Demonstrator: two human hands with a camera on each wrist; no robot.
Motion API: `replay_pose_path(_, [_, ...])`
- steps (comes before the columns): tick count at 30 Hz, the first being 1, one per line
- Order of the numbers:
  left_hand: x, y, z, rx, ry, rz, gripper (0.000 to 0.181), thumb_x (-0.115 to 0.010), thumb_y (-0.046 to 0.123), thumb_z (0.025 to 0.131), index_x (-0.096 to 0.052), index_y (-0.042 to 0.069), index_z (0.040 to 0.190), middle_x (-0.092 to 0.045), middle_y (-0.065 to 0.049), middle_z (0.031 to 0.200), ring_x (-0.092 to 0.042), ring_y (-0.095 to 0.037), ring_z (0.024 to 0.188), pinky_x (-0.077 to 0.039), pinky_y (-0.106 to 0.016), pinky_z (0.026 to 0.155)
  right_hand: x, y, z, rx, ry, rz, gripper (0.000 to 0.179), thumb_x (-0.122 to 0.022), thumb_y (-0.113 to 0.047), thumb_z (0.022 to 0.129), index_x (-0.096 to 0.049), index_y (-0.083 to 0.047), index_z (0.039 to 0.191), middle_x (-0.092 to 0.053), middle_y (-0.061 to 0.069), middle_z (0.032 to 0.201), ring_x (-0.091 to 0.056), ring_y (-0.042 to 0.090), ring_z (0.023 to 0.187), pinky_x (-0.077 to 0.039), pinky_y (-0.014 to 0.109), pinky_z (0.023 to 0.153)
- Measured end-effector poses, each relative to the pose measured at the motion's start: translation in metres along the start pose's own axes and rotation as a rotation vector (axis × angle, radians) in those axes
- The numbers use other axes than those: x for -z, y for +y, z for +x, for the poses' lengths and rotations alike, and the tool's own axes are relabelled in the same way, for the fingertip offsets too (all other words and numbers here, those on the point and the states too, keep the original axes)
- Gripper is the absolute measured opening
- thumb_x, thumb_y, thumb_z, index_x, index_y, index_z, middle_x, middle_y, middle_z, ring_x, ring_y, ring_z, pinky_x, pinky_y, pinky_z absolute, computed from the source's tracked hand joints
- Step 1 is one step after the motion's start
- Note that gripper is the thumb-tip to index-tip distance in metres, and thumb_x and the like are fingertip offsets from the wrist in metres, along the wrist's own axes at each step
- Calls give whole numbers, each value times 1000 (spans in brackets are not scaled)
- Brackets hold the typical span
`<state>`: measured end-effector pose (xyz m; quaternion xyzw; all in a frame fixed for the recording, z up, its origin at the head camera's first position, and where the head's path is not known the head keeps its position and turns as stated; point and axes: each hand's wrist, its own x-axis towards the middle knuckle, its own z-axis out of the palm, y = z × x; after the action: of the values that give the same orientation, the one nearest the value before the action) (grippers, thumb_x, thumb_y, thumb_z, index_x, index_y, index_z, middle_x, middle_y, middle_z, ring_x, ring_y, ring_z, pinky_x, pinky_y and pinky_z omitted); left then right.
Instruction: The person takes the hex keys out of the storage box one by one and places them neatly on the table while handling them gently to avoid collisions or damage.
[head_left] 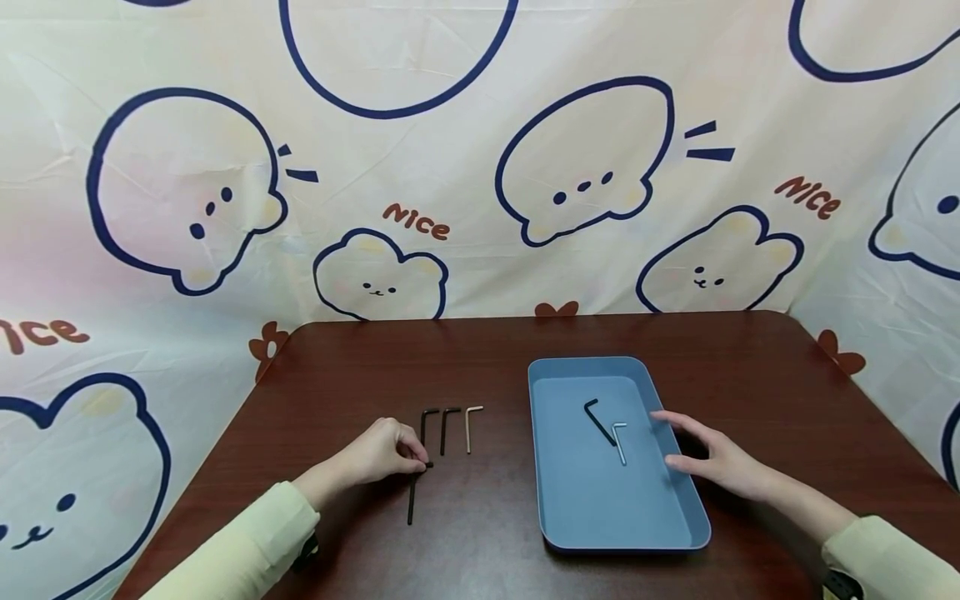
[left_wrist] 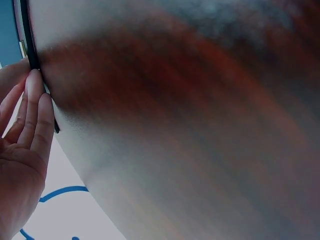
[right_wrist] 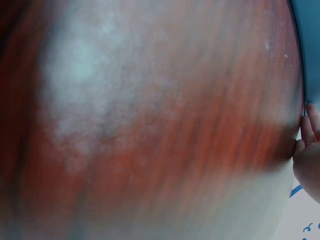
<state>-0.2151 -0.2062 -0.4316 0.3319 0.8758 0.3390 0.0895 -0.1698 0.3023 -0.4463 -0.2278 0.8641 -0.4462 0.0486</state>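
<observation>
Pal: Quick, what's nearest you?

Me: My pale yellow-green sleeves, one per side, above the dark brown tabletop. Then the long arm of a black hex key, pointing back toward me.

Pal: And your L hand?

Me: My L hand's got that key, thumb + fingertips pinching it at the bent end. It's L of the tray, well apart from it. Can't tell if it's touching the wood.

Pal: R hand?

Me: R hand's loose, fingers stretched out, tips on the R rim of the blue tray.

Pal: What's in the tray?

Me: 2 keys, approx. mid-tray: a silver hex key and, just L of it, a slanted black key. Can't tell if they touch.

Pal: Past your L hand?

Me: 3 more in a row, short arms at the far end, pointing R: left-end black key, middle black key, pale metal key.

Pal: Farthest back?

Me: Cloth backdrop w/ blue-outlined cartoon faces, "Nice" in brown.
</observation>
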Motion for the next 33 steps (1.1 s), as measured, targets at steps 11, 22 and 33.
replay_pose_path(11, [4, 3, 3, 4, 19, -12, 12, -79, 5, 78, -74, 14, 73, -64, 12, 73, -58, -1, 65, -50, -22, 60, 1, -1, 1, -4, -1, -12, 57, -65, -15, 93, -41, -5, 144, -40, 27, 143, -42, 31, 123, -38, 68, 91])
replay_pose_path(22, [17, 22, 20, -28, 35, -11, 8, -78, 7, 81, -75, 12, 76, -64, 11, 74, -57, -3, 65, -49, -23, 59, 0, -3, -1, -13, -4, 13, 57, -65, -13, 93, -40, -1, 143, -38, 32, 142, -38, 50, 122, -40, 69, 88])
replay_pose_path(33, [28, 49, 47, -88, 2, -28, 5, -78, 15, 84, -76, 10, 84, -64, 11, 77, -59, -7, 67, -50, -25, 60, 0, -3, 0, -7, -4, 8, 57, -65, -12, 93, -40, -1, 143, -38, 31, 142, -38, 49, 122, -41, 68, 87])
